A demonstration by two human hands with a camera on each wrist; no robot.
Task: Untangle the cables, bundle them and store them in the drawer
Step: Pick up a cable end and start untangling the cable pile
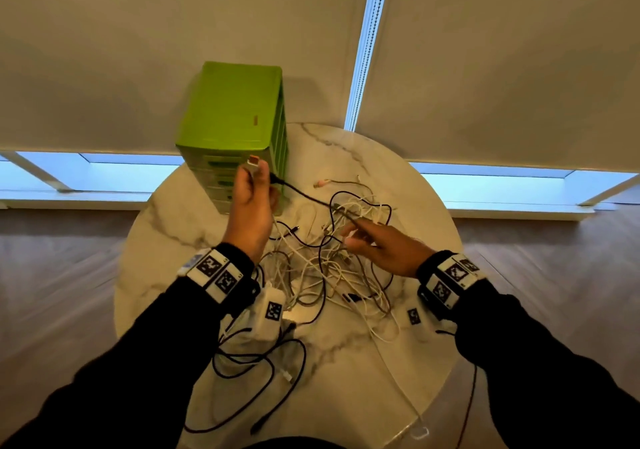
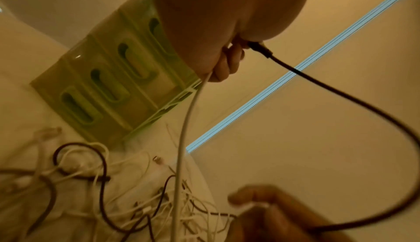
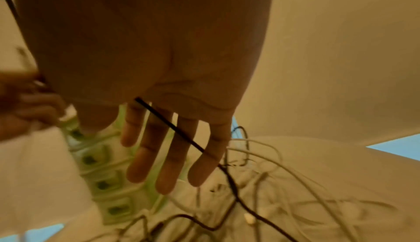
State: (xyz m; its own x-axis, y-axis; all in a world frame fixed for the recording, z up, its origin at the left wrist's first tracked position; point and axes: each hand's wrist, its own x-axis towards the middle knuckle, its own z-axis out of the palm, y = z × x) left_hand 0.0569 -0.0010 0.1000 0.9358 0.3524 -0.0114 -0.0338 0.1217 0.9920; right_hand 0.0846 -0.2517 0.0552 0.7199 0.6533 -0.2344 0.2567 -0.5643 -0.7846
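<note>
- The left hand [image 1: 250,206] is raised in front of the bright green plastic drawer tower [image 1: 235,126], fingers curled round the plug ends of a thin black cable [image 1: 304,194] and a white cable [image 2: 184,129]; a white connector with an orange tip pokes out above the thumb
- The right hand [image 1: 381,247] hovers over the heap with fingers straight and spread, gripping nothing; in the right wrist view the black cable crosses its fingers [image 3: 147,148]
- The tangled heap of white and black cables [image 1: 332,268] lies on the round white marble-patterned surface [image 1: 408,185], just beside the tower's foot; a separate black loop sprawls nearer the person
- All the tower's drawers look closed and nothing is bundled, so this reads as the untangling step, early in the task
- The next move probably calls for the right hand to follow the black cable down to where it enters the knot and free it loop by loop while the left keeps the plug end high
- Pulling hard would likely tighten the snarl or drag the whole heap along
</note>
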